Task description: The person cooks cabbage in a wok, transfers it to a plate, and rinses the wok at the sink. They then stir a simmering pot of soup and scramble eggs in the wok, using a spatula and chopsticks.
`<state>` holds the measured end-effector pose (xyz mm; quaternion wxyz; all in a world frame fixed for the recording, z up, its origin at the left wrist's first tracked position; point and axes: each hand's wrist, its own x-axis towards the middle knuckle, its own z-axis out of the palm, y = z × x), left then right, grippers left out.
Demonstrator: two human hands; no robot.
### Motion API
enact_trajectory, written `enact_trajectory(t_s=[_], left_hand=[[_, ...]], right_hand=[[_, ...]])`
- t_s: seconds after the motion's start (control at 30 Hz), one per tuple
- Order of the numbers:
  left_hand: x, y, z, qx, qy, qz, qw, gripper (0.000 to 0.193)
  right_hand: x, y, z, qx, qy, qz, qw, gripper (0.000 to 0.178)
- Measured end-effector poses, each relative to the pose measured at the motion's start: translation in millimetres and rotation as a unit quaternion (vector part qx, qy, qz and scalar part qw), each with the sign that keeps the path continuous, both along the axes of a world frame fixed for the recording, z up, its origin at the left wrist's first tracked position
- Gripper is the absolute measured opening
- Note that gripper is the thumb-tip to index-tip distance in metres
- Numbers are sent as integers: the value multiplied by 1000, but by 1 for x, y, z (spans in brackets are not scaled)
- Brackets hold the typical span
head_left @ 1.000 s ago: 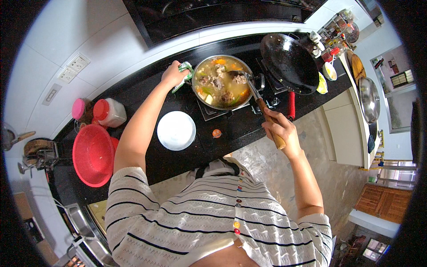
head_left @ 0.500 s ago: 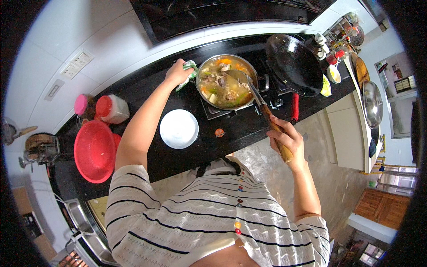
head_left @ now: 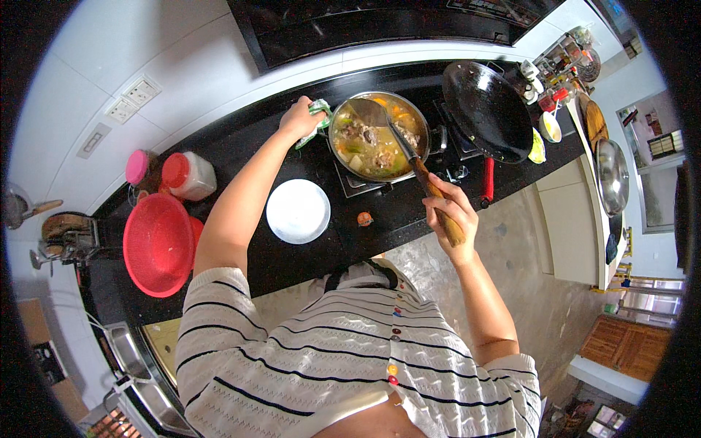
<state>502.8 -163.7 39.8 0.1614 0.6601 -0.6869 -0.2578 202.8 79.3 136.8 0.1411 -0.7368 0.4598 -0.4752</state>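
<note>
A black stone kitchen counter runs below a white tiled wall, carrying a gas stove. On the burner stands a round steel pot of yellow stew with meat and vegetable pieces. The left hand is closed around a green cloth pressed against the pot's left rim. The right hand is wrapped around the wooden handle of a long metal ladle, whose bowl dips into the stew. Right of the pot sits a black wok with a red handle. Near the pot lies a round white plate; far left rests a red plastic basin.
</note>
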Motion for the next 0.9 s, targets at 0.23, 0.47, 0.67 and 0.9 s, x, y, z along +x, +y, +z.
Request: enact_trajectory(t_s=[0.23,0.47,0.67,0.9], left_hand=[[-4,1,3,16,-9,4,1000,57],[1,0,-8,-14,-6,10,1000,52],[-1,2,-2,-3,5,4,1000,56],[1,-1,-10,-1,19,7,1000,55]], right_hand=[[1,-7,-10,36,-112,-43,992,8],[-9,18,17,51,-75,5,996,8],[-9,41,22,22,2,40,999,15],[-13,42,16,-17,31,7,999,19]])
